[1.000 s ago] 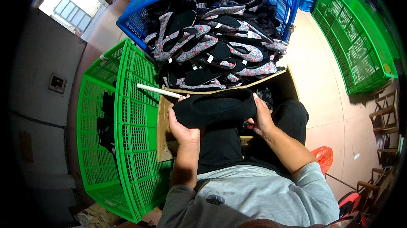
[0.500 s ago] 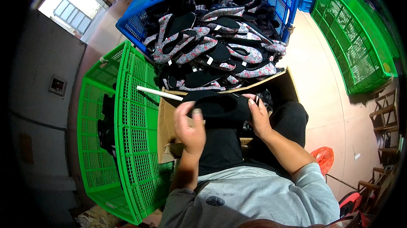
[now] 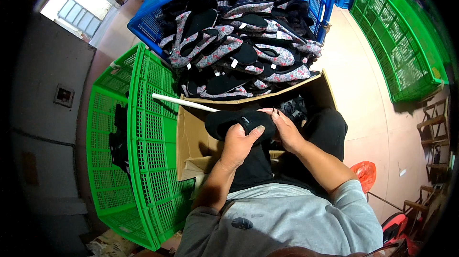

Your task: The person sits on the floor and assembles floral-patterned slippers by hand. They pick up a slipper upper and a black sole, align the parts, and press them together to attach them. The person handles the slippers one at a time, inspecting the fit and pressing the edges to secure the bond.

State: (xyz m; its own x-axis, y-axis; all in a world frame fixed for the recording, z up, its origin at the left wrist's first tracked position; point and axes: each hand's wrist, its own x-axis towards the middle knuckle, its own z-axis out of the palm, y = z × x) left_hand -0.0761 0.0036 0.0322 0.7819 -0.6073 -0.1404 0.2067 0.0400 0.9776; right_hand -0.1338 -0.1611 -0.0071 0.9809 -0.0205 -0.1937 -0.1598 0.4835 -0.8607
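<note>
A black cloth slipper [image 3: 224, 122] with a small light mark is held level above my lap. My left hand [image 3: 239, 143] grips its near side, thumb pressed on top. My right hand [image 3: 286, 130] is closed around its right end, fingertips partly hidden behind it. Beneath the slipper stands an open cardboard box [image 3: 189, 135] with dark items inside. From behind the slipper a white rod [image 3: 184, 102] sticks out to the left over the box edge.
A blue crate [image 3: 143, 20] heaped with floral and black slippers [image 3: 229, 51] stands beyond the box. At left is a green crate [image 3: 158, 161] with black items beside it. Another green crate [image 3: 397, 42] stands at far right, and a red plastic bag [image 3: 364, 175] lies right of me.
My left hand has moved right and closed over the slipper's near side. The slipper is turned, so its opening faces left and its small mark shows.
</note>
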